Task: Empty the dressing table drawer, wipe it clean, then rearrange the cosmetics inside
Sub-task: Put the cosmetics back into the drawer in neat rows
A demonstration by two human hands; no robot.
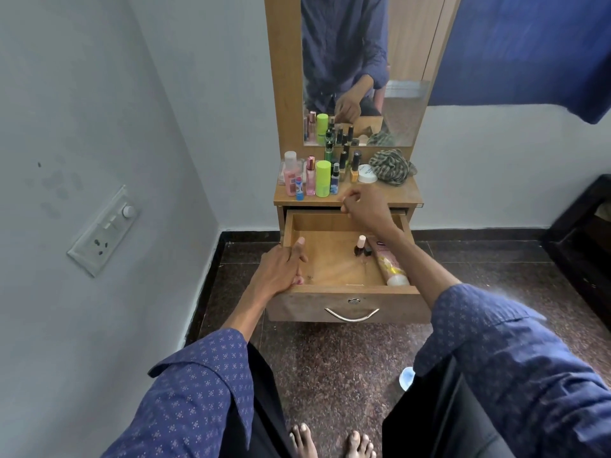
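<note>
— Where is the drawer [337, 259] open to reach?
— Its left and middle floor lies bare; nail polish bottles [361, 246] and a lying tube [390, 264] crowd the right.
— And the surface [393, 195] above?
— Bottles [314, 176] fill the left, a crumpled cloth [391, 166] the right; the front right strip is free.

One open drawer [347, 304] holding two nail polish bottles [360, 246] and one tube [390, 264], one cloth [391, 166], one mirror [406, 104], two hands [281, 266]
</note>
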